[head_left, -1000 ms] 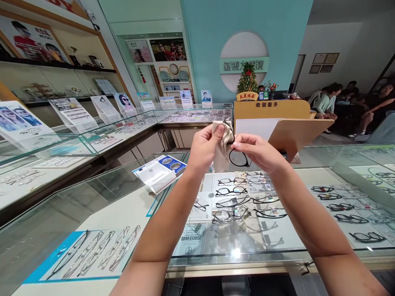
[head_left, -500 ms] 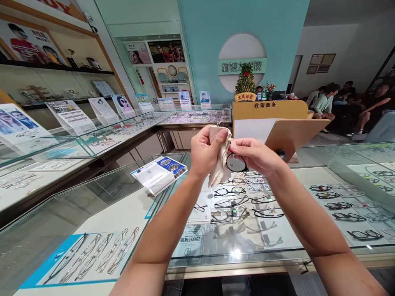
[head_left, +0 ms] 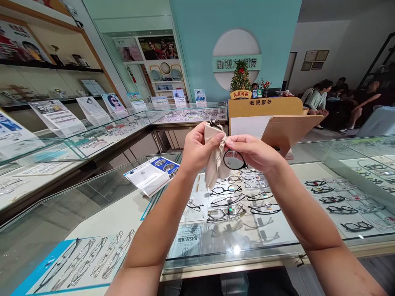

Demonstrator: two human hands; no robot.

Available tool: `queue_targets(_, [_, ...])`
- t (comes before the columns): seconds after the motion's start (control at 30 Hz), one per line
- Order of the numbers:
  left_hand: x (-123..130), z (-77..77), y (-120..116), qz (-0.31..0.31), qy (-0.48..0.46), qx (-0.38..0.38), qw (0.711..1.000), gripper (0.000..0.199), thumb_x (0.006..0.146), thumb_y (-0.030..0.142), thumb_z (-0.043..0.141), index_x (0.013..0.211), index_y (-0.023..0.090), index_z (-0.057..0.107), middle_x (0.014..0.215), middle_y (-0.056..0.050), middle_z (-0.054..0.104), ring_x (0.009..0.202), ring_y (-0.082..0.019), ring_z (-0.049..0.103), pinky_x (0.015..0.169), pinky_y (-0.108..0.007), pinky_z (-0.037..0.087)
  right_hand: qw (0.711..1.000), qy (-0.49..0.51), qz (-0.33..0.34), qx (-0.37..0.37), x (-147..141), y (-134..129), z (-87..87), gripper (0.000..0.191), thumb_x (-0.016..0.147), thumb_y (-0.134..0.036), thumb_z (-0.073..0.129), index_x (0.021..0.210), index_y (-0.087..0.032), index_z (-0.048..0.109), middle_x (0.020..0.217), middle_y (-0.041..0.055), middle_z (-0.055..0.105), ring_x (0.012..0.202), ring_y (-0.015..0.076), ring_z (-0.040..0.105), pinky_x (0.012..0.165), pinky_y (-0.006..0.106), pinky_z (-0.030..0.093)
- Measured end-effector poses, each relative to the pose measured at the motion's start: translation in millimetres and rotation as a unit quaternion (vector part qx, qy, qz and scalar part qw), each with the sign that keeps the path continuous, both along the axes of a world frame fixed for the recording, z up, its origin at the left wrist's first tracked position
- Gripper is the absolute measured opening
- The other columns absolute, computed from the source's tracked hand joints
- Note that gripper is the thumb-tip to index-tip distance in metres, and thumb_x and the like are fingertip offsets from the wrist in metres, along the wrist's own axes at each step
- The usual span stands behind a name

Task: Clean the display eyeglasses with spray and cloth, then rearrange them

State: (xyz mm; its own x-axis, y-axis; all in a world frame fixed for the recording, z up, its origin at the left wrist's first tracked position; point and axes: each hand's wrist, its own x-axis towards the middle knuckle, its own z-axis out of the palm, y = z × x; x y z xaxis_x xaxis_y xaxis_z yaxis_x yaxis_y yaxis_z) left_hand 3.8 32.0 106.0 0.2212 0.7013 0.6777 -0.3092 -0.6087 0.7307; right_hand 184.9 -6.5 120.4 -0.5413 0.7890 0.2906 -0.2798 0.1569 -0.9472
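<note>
My left hand (head_left: pixel 197 147) is closed around a beige cleaning cloth (head_left: pixel 212 164) with a zigzag edge, which is folded over one side of a pair of glasses. Thumb and fingers of my right hand (head_left: pixel 254 151) pinch the dark-framed eyeglasses (head_left: pixel 234 160) beside the cloth. One round lens hangs bare below the right fingers; the other side of the frame is mostly hidden by cloth. A small dark part of the frame sticks out above the left hand. Both hands are held in the air over the glass display case.
Beneath my hands, the glass display case (head_left: pixel 259 255) holds rows of spectacle frames. A folded leaflet (head_left: pixel 151 174) stands on the glass at left. More glass counters run along the left and right. A wooden counter (head_left: pixel 267 107) stands ahead; seated people (head_left: pixel 319 98) are at far right.
The view has shifted slightly right, so the surroundings sit further left. The cloth has moved a little on the glasses, its lower end spreading wider. Both hands keep their hold.
</note>
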Motion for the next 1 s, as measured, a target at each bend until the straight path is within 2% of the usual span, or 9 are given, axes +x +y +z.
queue_targets(0.13, [4, -0.8, 0, 0.071, -0.034, 0.034, 0.996, 0.043, 0.091, 0.058, 0.08, 0.08, 0.019, 0.065, 0.069, 0.002, 0.059, 0.056, -0.007, 0.048, 0.054, -0.02, 0.042, 1.0, 0.001, 0.003, 0.004, -3, -1, 0.0, 0.036, 0.08, -0.047, 0.092, 0.078, -0.016, 0.073, 0.083, 0.0009, 0.063, 0.08, 0.0121, 0.055, 0.08, 0.026, 0.048])
queue_targets(0.27, [-9, 4.6, 8, -0.023, 0.037, 0.014, 0.999, 0.042, 0.094, 0.059, 0.075, 0.087, 0.019, 0.07, 0.078, -0.003, 0.068, 0.066, -0.011, 0.059, 0.062, -0.023, 0.049, 0.999, 0.005, -0.041, -0.003, 7, 2, 1.9, 0.03, 0.08, -0.041, 0.092, 0.083, -0.015, 0.077, 0.087, 0.0025, 0.067, 0.078, 0.0116, 0.055, 0.075, 0.026, 0.047])
queue_targets(0.43, [-14, 7.4, 8, -0.067, 0.07, -0.007, 0.995, 0.044, 0.076, 0.046, 0.095, 0.097, 0.02, 0.067, 0.085, -0.001, 0.069, 0.071, -0.012, 0.062, 0.066, -0.023, 0.053, 0.999, 0.026, -0.024, -0.019, 7, 6, -0.3, 0.031, 0.08, -0.042, 0.092, 0.082, -0.015, 0.077, 0.085, 0.0015, 0.065, 0.073, 0.0103, 0.052, 0.071, 0.025, 0.048])
queue_targets(0.5, [-9, 5.6, 4, -0.035, 0.057, -0.003, 0.998, 0.046, 0.075, 0.05, 0.095, 0.092, 0.021, 0.063, 0.078, 0.001, 0.065, 0.064, -0.01, 0.057, 0.06, -0.022, 0.049, 0.999, 0.03, -0.005, -0.025, 2, 6, -2.7, 0.033, 0.079, -0.044, 0.092, 0.084, -0.015, 0.077, 0.087, 0.0018, 0.064, 0.077, 0.0113, 0.054, 0.074, 0.025, 0.048])
queue_targets(0.63, [0, 1.3, -1, 0.103, 0.019, 0.07, 0.992, 0.046, 0.093, 0.059, 0.077, 0.079, 0.02, 0.058, 0.069, 0.003, 0.054, 0.059, -0.008, 0.046, 0.057, -0.022, 0.043, 1.0, 0.009, 0.01, -0.006, -7, 7, -7.4, 0.037, 0.079, -0.048, 0.092, 0.082, -0.016, 0.073, 0.086, 0.001, 0.062, 0.082, 0.0125, 0.054, 0.08, 0.027, 0.047])
queue_targets(0.7, [0, 1.3, -1, 0.14, 0.009, 0.093, 0.986, 0.051, 0.099, 0.061, 0.068, 0.074, 0.019, 0.055, 0.067, 0.002, 0.051, 0.059, -0.009, 0.044, 0.057, -0.022, 0.042, 1.0, -0.009, -0.004, 0.024, -8, 7, -8.2, 0.038, 0.082, -0.05, 0.09, 0.08, -0.018, 0.07, 0.084, 0.0, 0.061, 0.081, 0.0128, 0.053, 0.081, 0.028, 0.046])
queue_targets(0.8, [-3, 4.8, 1, 0.126, 0.01, 0.078, 0.989, 0.05, 0.098, 0.065, 0.066, 0.078, 0.02, 0.06, 0.067, 0.001, 0.054, 0.057, -0.01, 0.047, 0.053, -0.023, 0.043, 0.996, -0.026, -0.053, 0.073, -1, 7, -5.9, 0.037, 0.085, -0.053, 0.087, 0.081, -0.02, 0.07, 0.088, 0.001, 0.065, 0.086, 0.0147, 0.055, 0.086, 0.03, 0.044])
queue_targets(0.9, [-7, 9.4, 7, 0.111, -0.031, 0.055, 0.992, 0.041, 0.097, 0.065, 0.068, 0.101, 0.024, 0.07, 0.077, -0.001, 0.063, 0.058, -0.011, 0.054, 0.052, -0.024, 0.047, 0.988, -0.023, -0.109, 0.11, 12, 5, -0.6, 0.035, 0.087, -0.052, 0.085, 0.078, -0.022, 0.07, 0.095, 0.0018, 0.068, 0.092, 0.016, 0.059, 0.09, 0.031, 0.044])
queue_targets(1.0, [-12, 9.2, 10, 0.12, -0.089, 0.081, 0.985, 0.035, 0.097, 0.06, 0.069, 0.098, 0.026, 0.07, 0.067, 0.003, 0.049, 0.051, -0.01, 0.039, 0.046, -0.024, 0.035, 0.982, -0.014, -0.145, 0.123, 24, 4, 3.7, 0.031, 0.09, -0.05, 0.083, 0.081, -0.023, 0.07, 0.098, 0.002, 0.071, 0.101, 0.0172, 0.064, 0.096, 0.032, 0.045])
